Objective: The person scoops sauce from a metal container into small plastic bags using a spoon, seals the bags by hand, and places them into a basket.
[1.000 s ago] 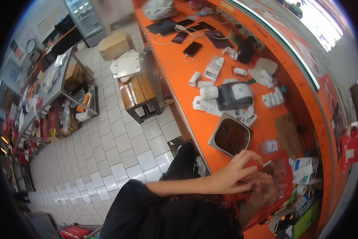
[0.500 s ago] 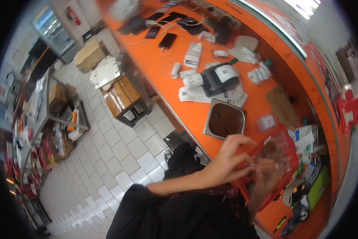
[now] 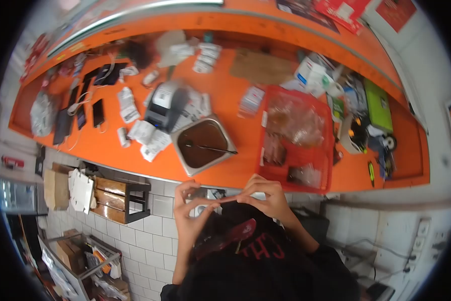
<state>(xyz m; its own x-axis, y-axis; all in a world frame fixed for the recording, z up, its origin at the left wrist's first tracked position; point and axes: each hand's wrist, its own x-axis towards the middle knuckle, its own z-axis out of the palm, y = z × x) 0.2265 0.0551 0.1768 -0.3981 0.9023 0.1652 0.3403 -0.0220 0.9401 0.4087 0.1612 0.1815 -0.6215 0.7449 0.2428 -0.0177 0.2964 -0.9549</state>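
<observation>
My left hand [image 3: 192, 208] and my right hand [image 3: 265, 196] are raised in front of the body, near the counter's front edge. Between their fingertips stretches a thin, reddish strip [image 3: 228, 199], pinched at each end; what it is made of is too small to tell. Beyond my right hand lies a red tray [image 3: 328, 150] with clear plastic bags [image 3: 301, 120] in it. A metal container [image 3: 203, 143] of brown contents stands on the orange counter [image 3: 240, 173], a thin dark-handled utensil [image 3: 213, 148] resting in it.
A black receipt printer [image 3: 166, 108] sits among paper slips behind the metal container. Phones [image 3: 98, 112] and cables lie to the left. Assorted items and a green box [image 3: 378, 106] crowd the right end. Below the counter stand a wooden stool [image 3: 110, 200] and a metal shelf [image 3: 85, 271].
The view has swung round to face the counter. Both hands have come away from the red tray toward the body, and the strip now shows between them.
</observation>
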